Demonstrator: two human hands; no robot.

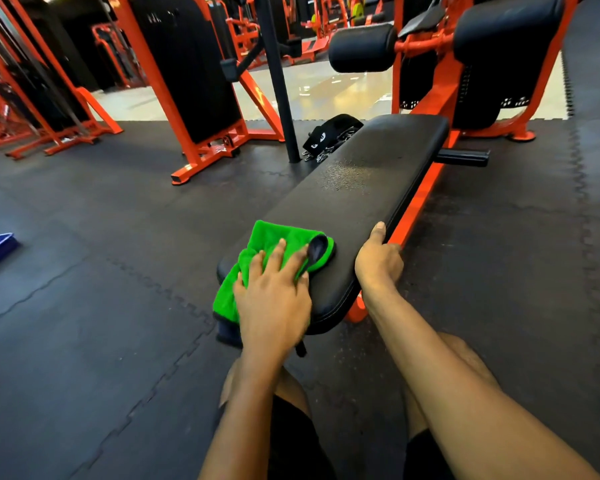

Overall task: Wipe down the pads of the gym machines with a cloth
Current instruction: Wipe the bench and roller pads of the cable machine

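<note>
Left hand (pixel 274 303) pressing cloth (pixel 272 233), right hand (pixel 378 261) seemingly gripping pad (pixel 361 174) edge

Illumination: moderate and diffuse, from above. The pale floor (pixel 326 95) returns a bright glare patch; the bench pad (pixel 361 174) carries a dull speckled sheen. The upper-left background is dim. Wide-angle distortion bends straight lines near the edges (strongest at left). The left hand (pixel 274 299) shows slight motion blur.

A bright green cloth (pixel 274 247) lies on the black pad (pixel 361 181) (orange frame (pixel 420 202), dark speckled floor mats (pixel 118 306)).
</note>
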